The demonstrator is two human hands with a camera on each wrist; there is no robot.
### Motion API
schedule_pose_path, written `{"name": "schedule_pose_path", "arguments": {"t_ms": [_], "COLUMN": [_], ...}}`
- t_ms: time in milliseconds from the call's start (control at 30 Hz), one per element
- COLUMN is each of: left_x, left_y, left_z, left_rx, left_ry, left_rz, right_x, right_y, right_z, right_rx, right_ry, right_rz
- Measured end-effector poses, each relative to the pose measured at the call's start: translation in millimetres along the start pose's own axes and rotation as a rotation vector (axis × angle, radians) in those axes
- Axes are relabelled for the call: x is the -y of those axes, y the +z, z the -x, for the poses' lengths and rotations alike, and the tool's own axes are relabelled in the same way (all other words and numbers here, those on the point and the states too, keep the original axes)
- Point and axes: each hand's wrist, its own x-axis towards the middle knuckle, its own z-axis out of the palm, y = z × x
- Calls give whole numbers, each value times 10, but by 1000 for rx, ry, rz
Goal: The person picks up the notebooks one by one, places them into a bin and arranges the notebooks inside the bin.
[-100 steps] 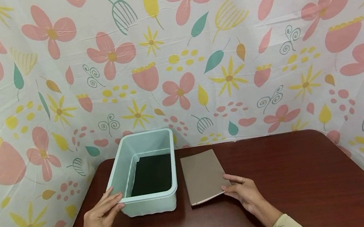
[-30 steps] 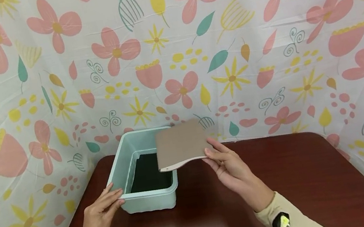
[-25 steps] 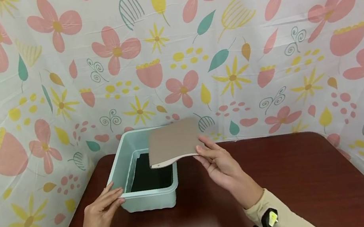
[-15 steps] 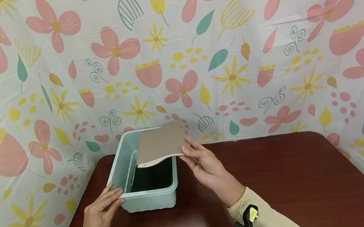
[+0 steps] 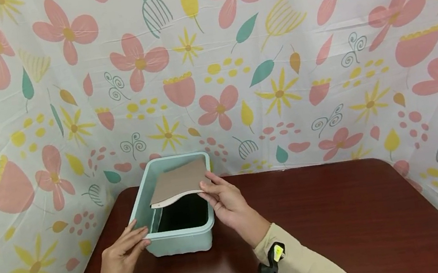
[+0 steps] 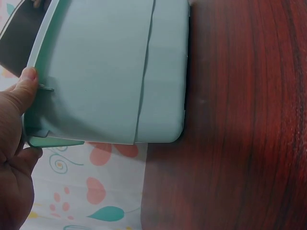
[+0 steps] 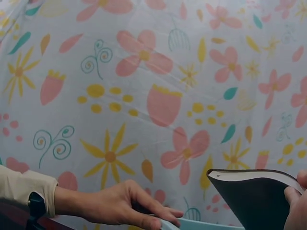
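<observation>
My right hand (image 5: 230,204) pinches the right edge of a notebook (image 5: 178,181) with a grey-brown cover and pale pages. The notebook is tilted and slightly bowed over the opening of a pale green plastic bin (image 5: 180,242); whether any of it lies below the rim, I cannot tell. Its dark other side (image 7: 256,199) shows in the right wrist view. With thumb and fingers, my left hand (image 5: 120,259) holds the bin's near left rim, as the left wrist view also shows at the bin wall (image 6: 100,72). Black flat material (image 5: 182,214) covers the bin's floor, partly hidden by the notebook.
The bin stands on the left part of a dark red-brown wooden table (image 5: 345,216). A flower-printed cloth (image 5: 274,50) hangs behind the table and along its left side. A black device (image 5: 270,263) is strapped at my right wrist.
The notebook was lying on the table right of the bin; my right hand has lifted it and carried it left over the bin. My left hand stays on the rim.
</observation>
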Motion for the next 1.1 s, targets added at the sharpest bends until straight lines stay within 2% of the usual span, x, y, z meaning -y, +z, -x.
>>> {"name": "schedule_pose_path", "arguments": {"t_ms": [367, 733, 1100], "left_x": [18, 38, 30], "left_y": [-2, 11, 11], "left_z": [1, 39, 28], "left_rx": [2, 23, 2], "left_ry": [2, -25, -10], "left_rz": [15, 10, 22], "right_x": [-157, -217, -299], "right_y": [36, 67, 135], "right_z": [-127, -176, -254], "right_rx": [-69, -54, -100], "right_ry": [20, 19, -15], "right_rz": [49, 82, 168]}}
